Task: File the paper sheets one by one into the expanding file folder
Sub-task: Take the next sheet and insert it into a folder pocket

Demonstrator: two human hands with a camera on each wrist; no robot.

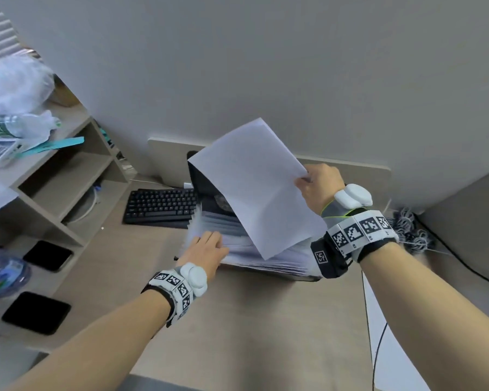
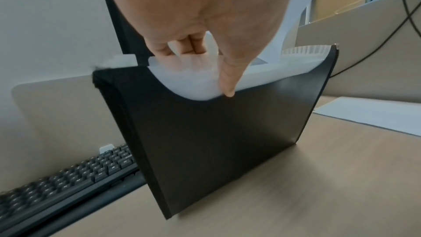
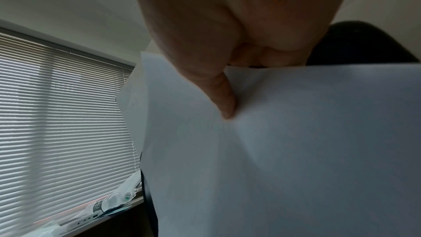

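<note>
Pinched between thumb and curled fingers, a white paper sheet [image 1: 259,190] hangs from the right hand [image 1: 319,183], which holds it at its right edge; the right wrist view shows the thumb [image 3: 222,96] pressed flat on the near face of the sheet with the fingers behind it. The sheet is tilted, its top corner toward 12 o'clock and its lowest corner dipping into the open top of the expanding file folder [image 2: 227,141], toward the folder's right half.

The left hand [image 1: 206,249] reaches into the folder's left side from 7 o'clock. In the left wrist view its fingers [image 2: 189,44] are tucked down among the translucent white dividers [image 2: 196,82] while the thumb [image 2: 227,78] lies over the front dividers, its tip at the curved rim of the black front panel, so the hand grips a bunch of dividers and holds a pocket apart.

That folder stands upright on the wooden desk [image 1: 251,320], its black flap raised at the back against the wall. At 10 o'clock from the folder lies a black keyboard [image 1: 161,206], close beside its left end. Farther toward 9 o'clock stands an open shelf unit [image 1: 68,176], with a plastic bottle [image 1: 9,127] lying on its top. More white paper [image 2: 373,114] lies flat on the desk at 3 o'clock of the folder.
</note>
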